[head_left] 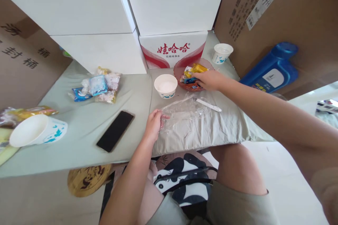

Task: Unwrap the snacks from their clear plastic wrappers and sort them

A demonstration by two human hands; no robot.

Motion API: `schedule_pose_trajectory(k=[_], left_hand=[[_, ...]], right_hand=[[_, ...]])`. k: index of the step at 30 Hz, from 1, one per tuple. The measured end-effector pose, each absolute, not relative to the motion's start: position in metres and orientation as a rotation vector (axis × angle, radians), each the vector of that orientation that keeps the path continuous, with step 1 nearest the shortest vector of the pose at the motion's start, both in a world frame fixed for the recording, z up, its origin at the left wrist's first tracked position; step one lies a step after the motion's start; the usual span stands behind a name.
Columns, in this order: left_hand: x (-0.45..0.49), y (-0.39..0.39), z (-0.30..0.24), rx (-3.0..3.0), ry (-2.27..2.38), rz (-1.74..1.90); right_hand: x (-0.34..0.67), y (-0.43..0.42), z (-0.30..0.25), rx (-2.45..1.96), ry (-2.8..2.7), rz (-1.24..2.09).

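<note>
Head view: the table's (81, 126) front edge runs below the clear bag (182, 116), pinched by the left grip (154, 124), with a gap to the phone (115, 131); the outstretched right grip (207, 79) curls at packets (198, 68) in the pink bowl (180, 67) (closure I cannot tell).

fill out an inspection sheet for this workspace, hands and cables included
Surface: pale cloth, wrinkled near the front edge.
Job's things: clear plastic; reddish bowl holding wrapped packets.
Clutter: phone, white pen-like item, packet pile, paper bowl beside the reddish bowl.
Hands: left hand pinches the clear plastic; right hand reaches into the reddish bowl, grip unclear.
Cables: nothing seen on the cloth.
Surroundings: white boxes behind, brown cartons at both sides.
</note>
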State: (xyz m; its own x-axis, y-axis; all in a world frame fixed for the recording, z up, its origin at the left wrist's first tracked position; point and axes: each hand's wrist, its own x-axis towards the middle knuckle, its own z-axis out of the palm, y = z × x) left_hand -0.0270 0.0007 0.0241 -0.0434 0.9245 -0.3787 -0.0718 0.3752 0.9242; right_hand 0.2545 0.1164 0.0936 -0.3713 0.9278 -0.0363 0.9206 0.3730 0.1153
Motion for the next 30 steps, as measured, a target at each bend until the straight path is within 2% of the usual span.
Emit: schedule_pose_trajectory(k=[8,10,14,16,20,24,30], left_hand=[[-0.025,0.003,0.023,0.842,1.363,0.988],[-0.027,0.004,0.023,0.846,1.361,0.987],[-0.031,0.005,0.026,0.846,1.348,0.962],[-0.033,0.004,0.028,0.840,1.336,0.935],[-0.037,0.003,0.034,0.835,1.321,0.922],[-0.043,0.003,0.036,0.894,1.338,0.950],[-0.048,0.009,0.035,0.848,1.325,1.004]], right_hand=[[0.250,0.149,0.084,1.741,2.545,0.104],[0.249,0.144,0.084,1.779,2.601,0.065],[0.244,0.105,0.094,1.926,2.861,0.242],[0.240,0.072,0.090,1.850,3.038,0.133],[0.232,0.001,0.053,1.350,3.220,-0.306],[0.226,-0.046,0.021,1.411,3.111,-0.424],[0.231,-0.067,0.020,1.696,2.982,-0.435]])
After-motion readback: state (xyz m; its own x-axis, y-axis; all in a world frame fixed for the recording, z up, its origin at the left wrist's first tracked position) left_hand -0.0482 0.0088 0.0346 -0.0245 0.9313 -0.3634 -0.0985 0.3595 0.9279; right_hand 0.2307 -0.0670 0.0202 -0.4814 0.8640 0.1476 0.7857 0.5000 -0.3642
